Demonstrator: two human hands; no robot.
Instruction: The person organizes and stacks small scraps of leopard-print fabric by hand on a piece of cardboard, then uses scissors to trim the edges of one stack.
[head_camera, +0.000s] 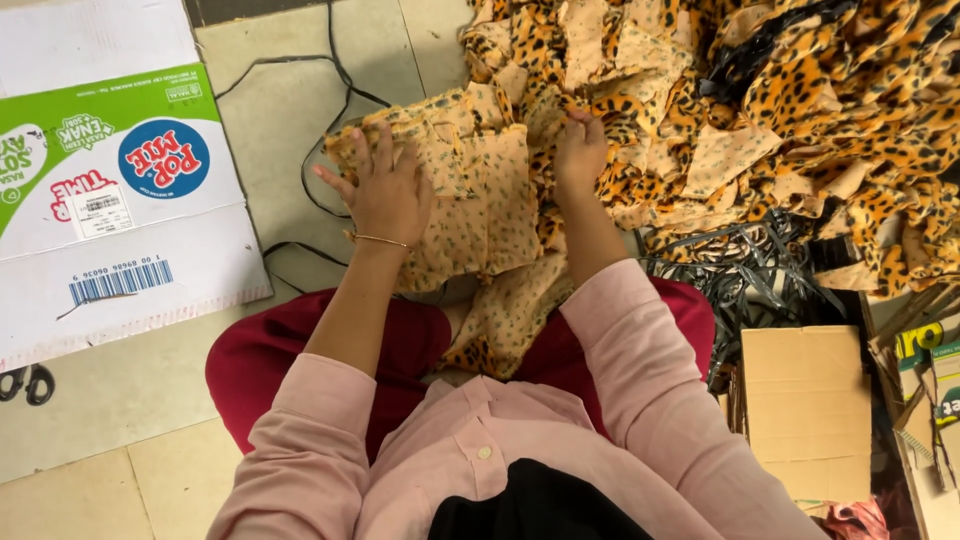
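Note:
A stack of cut leopard-print fabric pieces (480, 190), pale side up, lies on the floor in front of my knees. My left hand (385, 185) presses flat on the left part of the stack, fingers spread, a thin bangle on the wrist. My right hand (580, 150) pinches the stack's upper right edge, where it meets a big heap of orange leopard-print fabric (800, 100). Another piece of the same cloth (500, 320) hangs over my lap between my red-clad knees.
A flattened white and green cardboard box (110, 170) lies at the left. Black cords (320, 130) run across the floor tiles. A tangle of black straps (750, 270) and brown cardboard pieces (805, 410) sit at the right. Black scissor handles (25, 383) show at the left edge.

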